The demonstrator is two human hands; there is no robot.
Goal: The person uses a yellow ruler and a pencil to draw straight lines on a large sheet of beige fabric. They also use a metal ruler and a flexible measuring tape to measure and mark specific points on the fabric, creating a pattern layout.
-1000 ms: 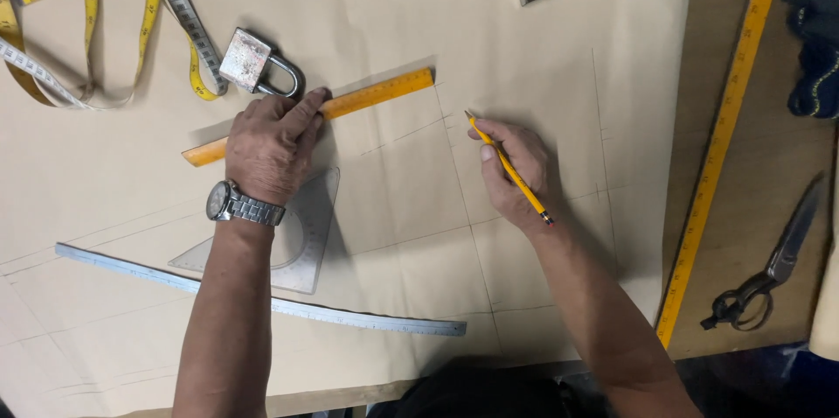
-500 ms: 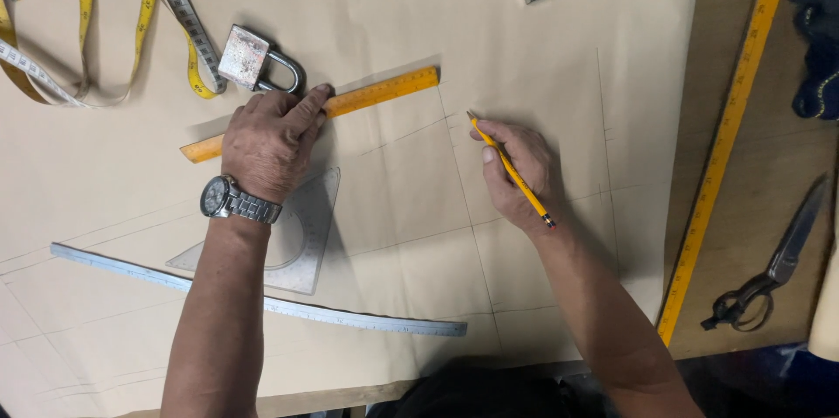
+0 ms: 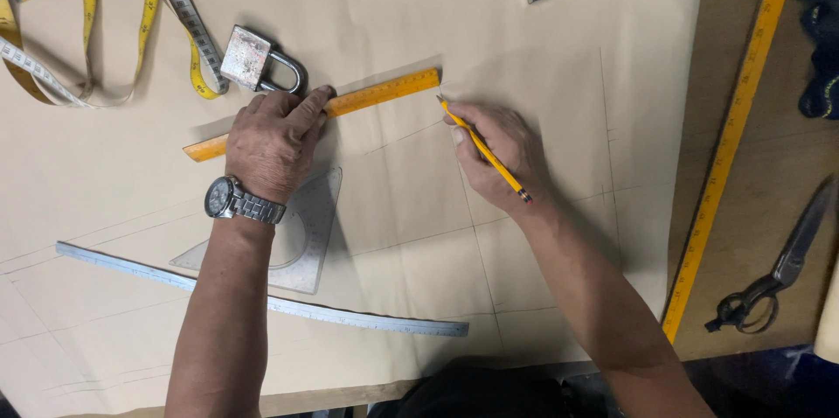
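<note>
Head view, left hand (image 3: 273, 149) flat on slanting orange ruler (image 3: 384, 91), right grip (image 3: 498, 156) closed round pencil (image 3: 485, 151), tip up-left.

Wooden table (image 3: 786, 147), evenly lit; floor possibly dark.
</note>
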